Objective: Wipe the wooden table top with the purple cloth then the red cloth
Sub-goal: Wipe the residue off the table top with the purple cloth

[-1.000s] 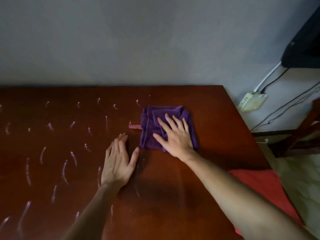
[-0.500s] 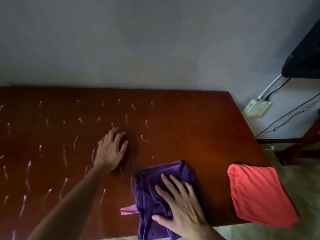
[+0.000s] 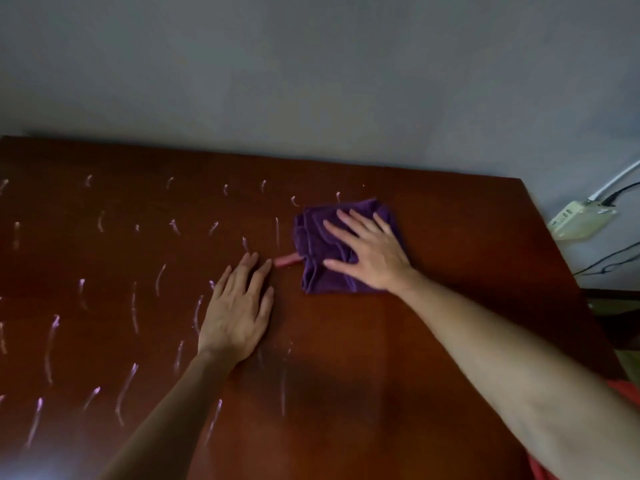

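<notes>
Right hand [image 3: 372, 254] pushed the purple cloth [image 3: 323, 251] from the near edge back to the far side; red cloth [image 3: 627, 389] now mostly hidden behind the right arm.

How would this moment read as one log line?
step: purple cloth pass | right hand flat on cloth | left hand flat on table

Red cloth [image 3: 623, 393] is mostly hidden behind the right forearm, only a sliver shows at the right edge + another bit at the bottom. Right hand [image 3: 372, 252] covers approx half the purple cloth [image 3: 313, 244]. Table [image 3: 450, 237] is cut off on the left and bottom. Power strip [image 3: 581, 219] too small to read, its cables run out of frame.
</notes>
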